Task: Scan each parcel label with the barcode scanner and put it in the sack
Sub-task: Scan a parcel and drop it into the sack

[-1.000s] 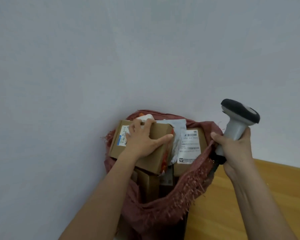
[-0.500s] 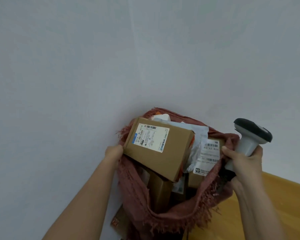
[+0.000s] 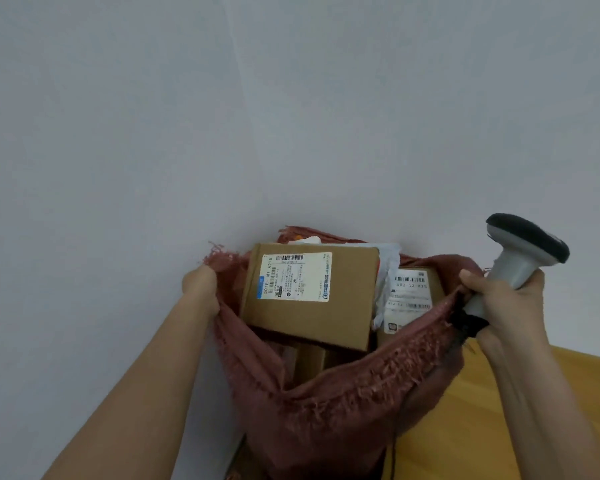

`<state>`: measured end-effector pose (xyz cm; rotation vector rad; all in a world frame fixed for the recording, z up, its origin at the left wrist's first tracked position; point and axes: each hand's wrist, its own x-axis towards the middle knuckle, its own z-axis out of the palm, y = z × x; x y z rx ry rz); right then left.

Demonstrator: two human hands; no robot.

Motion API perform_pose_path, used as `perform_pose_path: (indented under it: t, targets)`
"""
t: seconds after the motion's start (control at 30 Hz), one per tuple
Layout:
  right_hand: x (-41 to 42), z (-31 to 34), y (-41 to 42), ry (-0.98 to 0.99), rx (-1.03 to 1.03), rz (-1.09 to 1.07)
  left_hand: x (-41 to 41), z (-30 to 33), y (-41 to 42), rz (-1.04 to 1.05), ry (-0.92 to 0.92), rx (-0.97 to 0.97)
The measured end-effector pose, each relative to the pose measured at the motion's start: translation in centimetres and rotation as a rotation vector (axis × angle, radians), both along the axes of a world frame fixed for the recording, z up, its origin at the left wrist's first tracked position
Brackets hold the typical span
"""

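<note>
Presently I read the step as bagging: the brown cardboard parcel with the white label (image 3: 309,299) lies on top of the load inside the frayed reddish woven sack (image 3: 326,410), label up, at twelve o'clock from me. Its long axis runs roughly nine to three, with the near edge tipped toward five. My left hand (image 3: 201,289), at ten o'clock, has its grip curled round the sack's left rim. My right hand (image 3: 506,306), at two o'clock, grips the handle of the grey, black-headed barcode scanner (image 3: 523,254) and pinches the right rim with it; the scanner head points up toward one. Next, I judge, the mouth should be shaken so the parcel settles. A second labelled box (image 3: 413,299) sits beside it. The wooden counter (image 3: 534,410) shows at four.
</note>
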<state>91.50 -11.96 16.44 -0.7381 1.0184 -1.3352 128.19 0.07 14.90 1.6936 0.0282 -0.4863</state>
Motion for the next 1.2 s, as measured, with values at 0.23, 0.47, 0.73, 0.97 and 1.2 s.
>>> perform_pose_path:
  t: [0.23, 0.47, 0.73, 0.97, 1.2]
  targets:
    - [2.4, 6.2, -1.9, -0.081, -0.229, -0.078, 5.4, 6.6, 2.8, -0.152, -0.195, 0.043]
    - [4.5, 2.1, -0.7, 0.008, -0.109, -0.045, 5.3, 1.3, 3.3, -0.193, -0.504, 0.292]
    - [4.2, 1.3, -0.1, 0.156, -0.137, 0.054, 4.5, 1.2, -0.2, -0.35, -0.462, 0.236]
    - [2.6, 0.8, -0.9, 0.192, -0.095, 0.068, 4.7, 1.6, -2.3, -0.547, -0.669, 0.675]
    - [2.4, 0.1, -2.0, 0.249, 0.021, 0.159, 5.4, 0.5, -3.1, -0.34, -0.672, 0.33]
